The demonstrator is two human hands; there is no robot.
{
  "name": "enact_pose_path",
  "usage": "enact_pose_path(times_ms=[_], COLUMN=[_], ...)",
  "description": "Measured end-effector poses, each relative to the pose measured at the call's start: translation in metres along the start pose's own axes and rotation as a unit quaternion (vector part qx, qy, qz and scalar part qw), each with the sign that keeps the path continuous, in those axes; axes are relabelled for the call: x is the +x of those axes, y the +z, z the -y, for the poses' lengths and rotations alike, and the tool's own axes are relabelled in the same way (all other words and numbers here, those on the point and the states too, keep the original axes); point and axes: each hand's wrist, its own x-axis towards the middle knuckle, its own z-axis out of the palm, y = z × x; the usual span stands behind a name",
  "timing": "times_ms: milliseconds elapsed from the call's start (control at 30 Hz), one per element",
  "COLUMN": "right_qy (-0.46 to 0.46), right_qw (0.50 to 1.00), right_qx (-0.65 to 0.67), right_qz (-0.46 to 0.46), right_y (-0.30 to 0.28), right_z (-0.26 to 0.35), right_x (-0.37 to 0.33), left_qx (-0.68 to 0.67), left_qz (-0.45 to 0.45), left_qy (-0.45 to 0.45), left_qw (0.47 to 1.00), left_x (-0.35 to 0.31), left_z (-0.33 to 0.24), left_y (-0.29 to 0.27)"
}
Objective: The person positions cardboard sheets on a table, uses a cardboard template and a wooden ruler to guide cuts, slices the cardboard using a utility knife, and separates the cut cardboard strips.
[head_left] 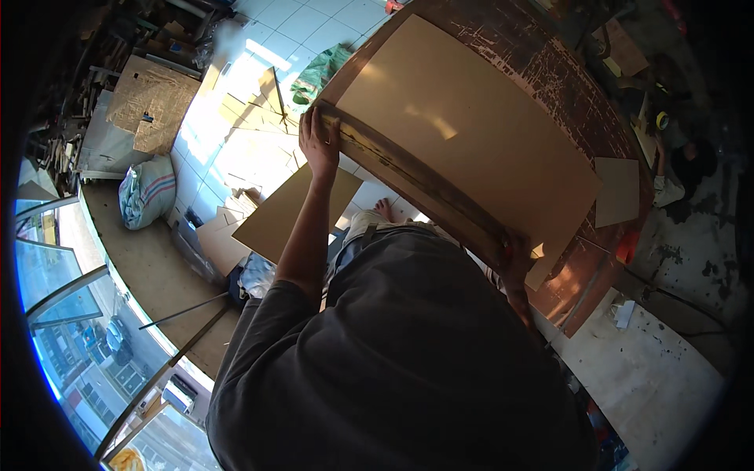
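Observation:
A large flat brown board (471, 110) lies on a worn reddish-brown table. Along its near edge runs a long dark wooden bar (408, 174) with a scuffed, yellowish face. My left hand (318, 141) is closed round the bar's far left end, fingers over the top. At the bar's other end, close to my body, my right hand (514, 255) grips it; shadow hides much of its fingers. A small bright patch of light falls on the board beside my right hand.
The table (581, 67) has peeling paint; a smaller brown sheet (616, 192) lies on its right. Another brown panel (294, 212) is below my left forearm. A green sack (320, 74) and a stuffed white sack (148, 192) are at the left. A person (675, 173) is at far right.

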Motion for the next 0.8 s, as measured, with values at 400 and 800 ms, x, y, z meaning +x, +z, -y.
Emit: enact_pose_path(times_ms=[400,800], right_qy=[-0.005,-0.03], right_qw=[1.0,0.999], right_qx=[0.001,-0.014], right_qz=[0.007,-0.005], right_y=[0.008,0.002], right_z=[-0.018,-0.009], right_x=[-0.006,0.0], left_qx=[0.038,0.076], left_qz=[0.007,0.049], left_qy=[-0.039,-0.089], left_qw=[0.998,0.992], left_x=[-0.002,-0.007], left_z=[-0.002,-0.007], left_y=[0.006,0.007])
